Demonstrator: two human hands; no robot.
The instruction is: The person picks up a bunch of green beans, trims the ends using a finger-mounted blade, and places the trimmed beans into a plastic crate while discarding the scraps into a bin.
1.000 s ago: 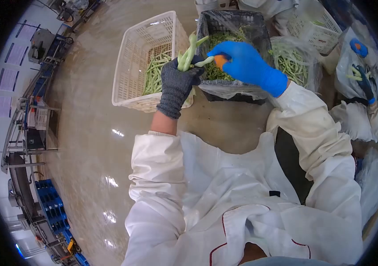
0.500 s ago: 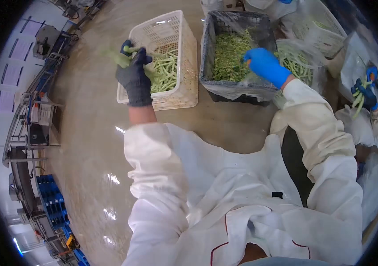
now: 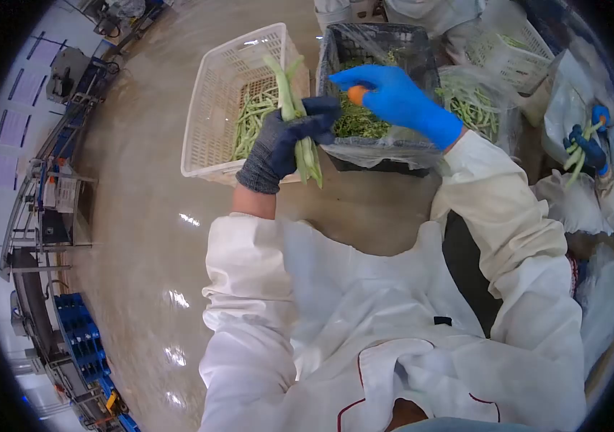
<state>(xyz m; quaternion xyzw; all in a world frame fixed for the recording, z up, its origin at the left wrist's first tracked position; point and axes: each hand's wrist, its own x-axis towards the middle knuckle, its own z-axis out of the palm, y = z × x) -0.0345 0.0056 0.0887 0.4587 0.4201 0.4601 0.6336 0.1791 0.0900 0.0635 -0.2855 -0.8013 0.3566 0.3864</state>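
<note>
My left hand (image 3: 278,140), in a dark knit glove, is closed around a bundle of long green beans (image 3: 294,108). The pods stick out above and below the fist, in front of the white crate. My right hand (image 3: 397,101), in a blue glove, hovers over the near part of the black crate, just right of the left hand. A small orange thing (image 3: 357,93) shows between its thumb and fingers; its kind cannot be made out. More green beans (image 3: 255,115) lie in the white plastic crate (image 3: 202,108). Green trimmings (image 3: 361,122) fill the plastic-lined black crate (image 3: 431,61).
Right of the black crate is a clear plastic bag of beans (image 3: 476,111), with another white crate (image 3: 512,54) behind. At far right a co-worker's gloved hands (image 3: 591,147) hold beans. Conveyor equipment (image 3: 37,288) and blue crates (image 3: 80,335) line the left wall.
My left hand has come right and turned, from over the white crate to beside the black one, with the beans. My right hand has moved left and slightly up toward it.
</note>
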